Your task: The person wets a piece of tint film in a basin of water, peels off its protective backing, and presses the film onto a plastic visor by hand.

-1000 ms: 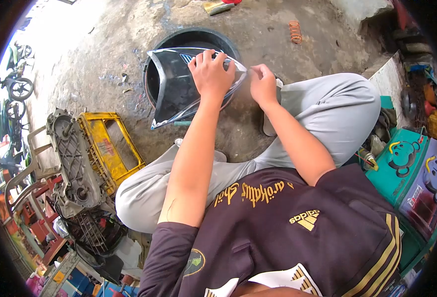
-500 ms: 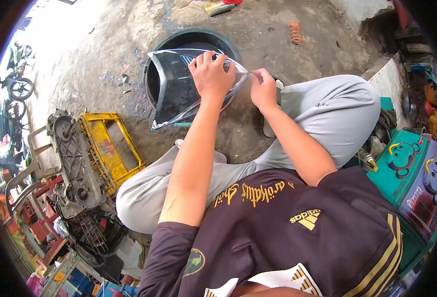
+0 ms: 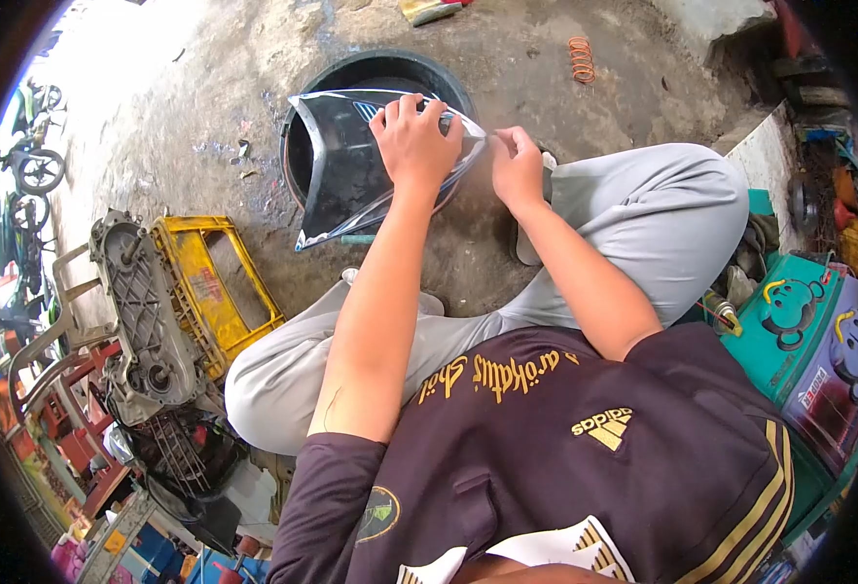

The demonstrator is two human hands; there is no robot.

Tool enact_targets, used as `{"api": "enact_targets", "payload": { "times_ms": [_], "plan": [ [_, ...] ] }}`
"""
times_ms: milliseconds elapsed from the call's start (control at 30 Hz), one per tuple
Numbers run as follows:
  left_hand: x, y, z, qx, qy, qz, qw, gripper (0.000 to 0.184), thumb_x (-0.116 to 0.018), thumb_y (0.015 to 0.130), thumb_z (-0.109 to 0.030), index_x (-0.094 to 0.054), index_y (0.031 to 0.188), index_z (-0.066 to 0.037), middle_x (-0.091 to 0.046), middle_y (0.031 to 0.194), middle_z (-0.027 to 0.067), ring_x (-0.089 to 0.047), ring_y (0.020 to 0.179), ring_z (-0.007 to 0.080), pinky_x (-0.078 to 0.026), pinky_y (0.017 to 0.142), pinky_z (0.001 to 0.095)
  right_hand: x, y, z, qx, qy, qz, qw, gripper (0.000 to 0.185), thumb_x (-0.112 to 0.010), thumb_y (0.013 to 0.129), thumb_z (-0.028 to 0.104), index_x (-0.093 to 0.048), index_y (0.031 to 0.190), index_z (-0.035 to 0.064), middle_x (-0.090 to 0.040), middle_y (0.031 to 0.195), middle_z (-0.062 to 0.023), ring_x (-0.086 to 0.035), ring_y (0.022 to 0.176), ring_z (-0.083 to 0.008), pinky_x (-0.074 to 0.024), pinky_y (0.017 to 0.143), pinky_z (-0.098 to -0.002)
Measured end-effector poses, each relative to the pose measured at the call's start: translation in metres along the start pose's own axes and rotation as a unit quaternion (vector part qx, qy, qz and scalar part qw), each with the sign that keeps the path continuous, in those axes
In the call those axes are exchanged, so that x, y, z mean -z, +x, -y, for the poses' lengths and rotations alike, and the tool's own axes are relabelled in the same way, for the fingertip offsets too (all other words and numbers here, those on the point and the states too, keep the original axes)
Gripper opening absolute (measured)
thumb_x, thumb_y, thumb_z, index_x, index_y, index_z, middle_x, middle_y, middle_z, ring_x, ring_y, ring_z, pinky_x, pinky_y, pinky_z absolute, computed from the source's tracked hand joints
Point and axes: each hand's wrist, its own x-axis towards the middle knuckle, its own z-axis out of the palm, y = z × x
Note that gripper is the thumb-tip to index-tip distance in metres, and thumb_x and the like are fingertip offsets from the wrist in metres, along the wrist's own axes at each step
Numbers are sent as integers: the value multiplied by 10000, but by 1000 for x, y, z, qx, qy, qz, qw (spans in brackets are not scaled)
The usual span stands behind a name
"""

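A glossy black panel [image 3: 351, 156] with white and blue striped edges lies across a round black basin [image 3: 298, 161]. My left hand [image 3: 414, 144] is curled over the panel's upper right part, its fingers bent round the edge. At the panel's pointed right end, my right hand [image 3: 517, 165] is pinched beside a pale, blurred tip. What sits between its fingertips is too small and smeared to name. The two hands are a short gap apart, over the basin's right rim.
An orange coil spring [image 3: 581, 60] lies on the concrete floor. At left are a yellow crate [image 3: 210, 282] and a grey metal engine cover [image 3: 142, 311]. A green case [image 3: 789, 302] stands at right. My crossed legs [image 3: 643, 195] flank the work.
The panel and basin sit marginally higher in view, and the panel's lower left corner has risen slightly. Both hands keep nearly the same pose and place.
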Motion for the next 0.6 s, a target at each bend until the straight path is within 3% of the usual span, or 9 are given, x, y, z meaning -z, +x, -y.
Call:
{"api": "enact_targets", "payload": {
  "times_ms": [167,300,367,600],
  "plan": [
    [1,1,-1,-2,19,-7,1000,253,-800,827,-377,-828,980,-178,-734,1137,45,-656,1152,269,-412,1052,466,0,7,-2,9,-7,7,1000,119,-714,978,104,-697,1025,-4,-732,882,-111,-673,791,-190,-536,761,-348],
    [0,0,0,-2,20,-2,1000,257,-801,826,-376,-828,986,-176,-732,1139,46,-653,1159,271,-412,1053,466,-1,1,-2,-7,6,1,1000,123,-713,980,108,-696,1026,-5,-735,885,-117,-680,798,-193,-537,761,-355],
    [0,0,0,0,1,1,1000,260,-790,828,-372,-821,975,-159,-724,1171,89,-637,1158,280,-394,1067,489,-3,1,-6,8,16,-2,1000,124,-713,980,109,-696,1027,-4,-733,881,-117,-681,798,-194,-537,762,-356],
    [2,0,-1,-1,17,5,1000,254,-793,836,-378,-829,989,-178,-733,1152,55,-655,1156,275,-413,1050,469,2,-2,8,-17,-23,-6,1000,129,-711,978,112,-691,1027,-6,-736,871,-123,-695,805,-213,-542,763,-365]
  ]
}}
